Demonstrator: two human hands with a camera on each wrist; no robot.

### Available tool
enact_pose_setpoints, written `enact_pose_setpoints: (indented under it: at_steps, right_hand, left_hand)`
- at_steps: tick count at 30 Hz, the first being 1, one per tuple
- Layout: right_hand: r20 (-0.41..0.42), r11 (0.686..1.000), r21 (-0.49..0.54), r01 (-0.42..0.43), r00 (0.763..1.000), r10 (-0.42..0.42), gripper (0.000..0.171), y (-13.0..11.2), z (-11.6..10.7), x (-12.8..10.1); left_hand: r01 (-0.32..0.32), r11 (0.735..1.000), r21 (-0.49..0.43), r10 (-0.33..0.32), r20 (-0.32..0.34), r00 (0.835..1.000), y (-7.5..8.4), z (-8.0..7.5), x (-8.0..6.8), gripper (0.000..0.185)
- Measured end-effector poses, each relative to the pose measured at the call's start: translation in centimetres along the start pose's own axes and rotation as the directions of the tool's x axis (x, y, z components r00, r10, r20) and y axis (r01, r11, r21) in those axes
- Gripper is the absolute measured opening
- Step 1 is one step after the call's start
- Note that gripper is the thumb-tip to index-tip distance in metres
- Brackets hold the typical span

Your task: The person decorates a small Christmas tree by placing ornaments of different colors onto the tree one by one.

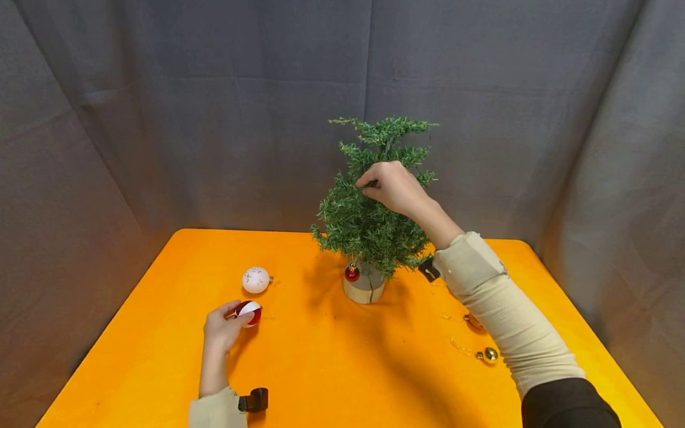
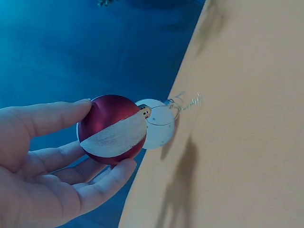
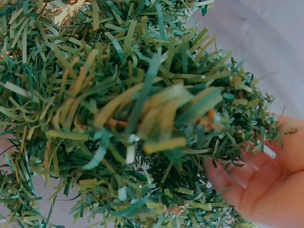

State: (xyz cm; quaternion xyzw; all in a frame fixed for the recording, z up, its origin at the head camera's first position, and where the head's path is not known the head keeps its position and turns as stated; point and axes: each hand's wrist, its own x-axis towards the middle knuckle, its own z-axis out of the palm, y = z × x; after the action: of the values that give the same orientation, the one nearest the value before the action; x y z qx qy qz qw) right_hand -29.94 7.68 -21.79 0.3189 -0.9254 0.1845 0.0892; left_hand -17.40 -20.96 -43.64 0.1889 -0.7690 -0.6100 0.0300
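Left grip: a red-and-white bauble (image 1: pixel 249 311) is pinched by the left hand (image 1: pixel 222 329) between thumb and curled fingers (image 2: pixel 57 116), low and left of centre in the head view; in the left wrist view the ball sits mid-frame with its gold cap and wire loop turned toward the table.
Right grip: a branch of the small green tree (image 1: pixel 374 205) is touched by the right hand (image 1: pixel 393 187) at the centre of the head view; the fingertips are curled in among the needles, but whether a twig is pinched cannot be told, since the fingers are hidden by foliage in the right wrist view.
Near right: a gold bauble (image 1: pixel 489 355) is seen lying at the lower right of the head view, just beside the cream sleeve (image 1: pixel 503 309).
Middle: a white bauble (image 1: pixel 256 280) is set on the orange table (image 1: pixel 342 368), just above the left hand and apart from it.
Tree base: a pale wooden stump (image 1: pixel 365 287) is seen under the tree, with a small red bauble (image 1: pixel 351 273) hanging at its left side.
Far: a grey cloth backdrop (image 1: pixel 214 119) is hung behind the table, filling the upper half of the frame.
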Motion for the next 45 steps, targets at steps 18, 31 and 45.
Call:
enact_pose_setpoints:
  at_steps: [18,31,45]
  right_hand:
    - [-0.004,1.0,-0.024,0.015,1.0,-0.015,0.022,0.0,0.1,0.1]
    - [0.009,0.998,-0.061,-0.032,0.999,0.032,0.024,-0.1,0.1,0.0]
    - [-0.003,0.998,-0.067,-0.021,1.0,0.021,0.024,0.0,0.4,0.2]
  left_hand:
    - [-0.048,0.998,-0.05,0.046,-0.033,0.998,2.3,-0.4,-0.3,0.047]
    - [-0.117,0.988,-0.098,0.112,-0.051,0.992,4.7,0.3,0.0,0.046]
    - [-0.197,0.977,-0.08,0.196,-0.021,0.98,7.7,1.2,-0.5,0.048]
